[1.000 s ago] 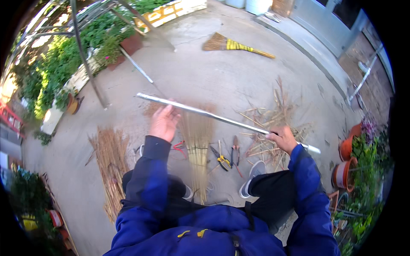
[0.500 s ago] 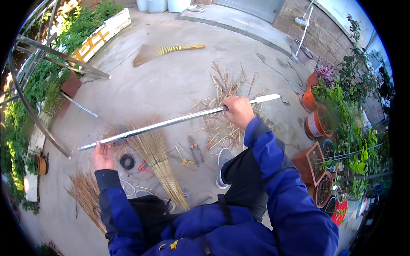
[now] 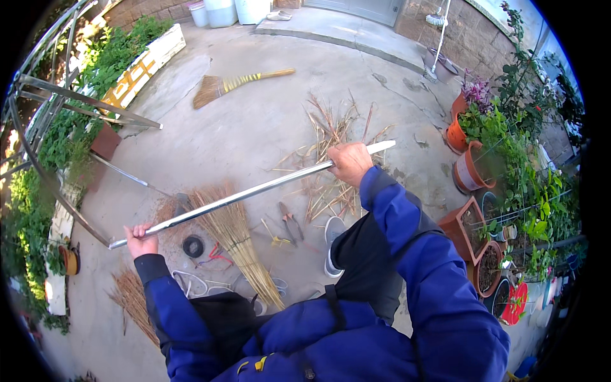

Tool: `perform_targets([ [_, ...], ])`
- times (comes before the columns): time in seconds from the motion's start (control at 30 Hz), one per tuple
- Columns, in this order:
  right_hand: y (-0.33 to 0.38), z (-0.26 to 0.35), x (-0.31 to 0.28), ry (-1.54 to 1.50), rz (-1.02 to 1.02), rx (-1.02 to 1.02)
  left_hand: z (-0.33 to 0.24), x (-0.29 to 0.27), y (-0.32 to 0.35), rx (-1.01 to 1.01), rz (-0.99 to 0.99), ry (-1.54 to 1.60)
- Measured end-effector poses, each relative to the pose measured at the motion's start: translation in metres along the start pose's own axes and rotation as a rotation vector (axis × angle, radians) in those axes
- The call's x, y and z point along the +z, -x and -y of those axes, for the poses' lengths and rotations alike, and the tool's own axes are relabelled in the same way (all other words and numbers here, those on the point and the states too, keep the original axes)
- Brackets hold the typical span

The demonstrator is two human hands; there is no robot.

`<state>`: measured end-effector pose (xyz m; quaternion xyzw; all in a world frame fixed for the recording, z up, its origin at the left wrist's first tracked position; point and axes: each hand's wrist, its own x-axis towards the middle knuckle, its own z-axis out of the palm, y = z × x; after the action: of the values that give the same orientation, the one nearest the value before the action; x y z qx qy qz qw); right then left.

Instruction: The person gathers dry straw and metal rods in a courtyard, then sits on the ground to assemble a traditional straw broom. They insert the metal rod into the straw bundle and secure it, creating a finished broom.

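Note:
A long silvery metal pole (image 3: 245, 193) with a pale pointed end slants across in front of me, higher on the right. My left hand (image 3: 141, 242) is closed round it near its lower left end. Close to the pale tip, my right hand (image 3: 351, 163) wraps round the other end. Beneath the pole lies a bundle of broom straw (image 3: 238, 239), its bushy end far and its stalks toward me. Black tape (image 3: 191, 246) in a roll, red-handled pliers (image 3: 216, 256) and long-nosed pincers (image 3: 291, 221) rest on the ground around the bundle.
A finished broom (image 3: 238, 83) lies on the concrete ahead. Loose stalks (image 3: 334, 191) are scattered beyond my right foot, and another straw bundle (image 3: 135, 302) is at left. Potted plants (image 3: 470, 175) line the right side; a metal frame (image 3: 95, 102) stands at left.
The pole has shifted left and its left end has dropped. My left hand has gone from supporting it with loose fingers to gripping round it. The right hand keeps its hold.

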<state>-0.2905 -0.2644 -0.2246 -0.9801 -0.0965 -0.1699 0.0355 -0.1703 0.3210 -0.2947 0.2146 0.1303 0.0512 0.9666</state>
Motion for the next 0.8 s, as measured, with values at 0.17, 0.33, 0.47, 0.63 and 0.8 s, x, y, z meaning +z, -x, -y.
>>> perform_targets([
  [0.17, 0.0, 0.022, 0.003, -0.057, 0.01, -0.075, -0.005, 0.053, 0.023, 0.154, -0.191, -0.039],
  [0.33, 0.001, 0.025, 0.02, -0.061, 0.127, -0.031, -0.012, 0.046, 0.014, 0.127, -0.159, 0.023],
  [0.47, 0.0, 0.038, 0.019, -0.099, 0.133, -0.016, -0.009, 0.043, 0.008, 0.151, -0.188, 0.006],
  [0.63, -0.005, 0.042, 0.028, -0.099, 0.217, -0.041, -0.011, 0.035, 0.004, 0.19, -0.135, -0.031],
  [0.8, -0.011, 0.037, 0.038, -0.244, 0.377, 0.03, -0.013, 0.026, 0.003, 0.122, -0.097, 0.055],
])
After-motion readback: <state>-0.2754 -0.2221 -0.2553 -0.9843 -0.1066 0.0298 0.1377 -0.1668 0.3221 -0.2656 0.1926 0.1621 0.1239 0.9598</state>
